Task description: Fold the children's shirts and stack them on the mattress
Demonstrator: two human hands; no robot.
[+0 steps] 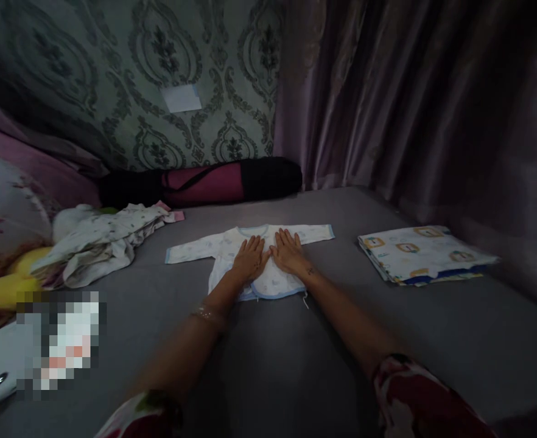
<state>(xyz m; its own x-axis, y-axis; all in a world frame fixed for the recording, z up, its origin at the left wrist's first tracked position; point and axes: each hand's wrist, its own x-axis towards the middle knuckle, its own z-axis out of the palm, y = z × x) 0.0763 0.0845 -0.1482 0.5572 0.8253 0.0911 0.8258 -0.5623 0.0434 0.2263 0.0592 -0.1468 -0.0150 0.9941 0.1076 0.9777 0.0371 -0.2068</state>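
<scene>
A small white baby shirt [275, 285] with light blue trim and a faint print lies spread on the grey bed sheet [277, 359]. Its two sleeves stretch out to the sides, and a thin tie string hangs at the lower right hem. My left hand [250, 258] rests flat on the shirt's front, left of centre, fingers extended. Beside it my right hand [289, 250] also lies flat on the chest part, fingers pointing away from me. The thumbs nearly meet. Neither hand grips anything, and the cloth under the palms is hidden.
A folded printed cloth [426, 252] lies at the right. Crumpled spotted clothing [108, 240] and a yellow plush item [8, 289] are at the left, with a pale blurred device [8, 359] nearer. A black and maroon bag [204, 182] lies along the wall, beside the curtain [341, 109].
</scene>
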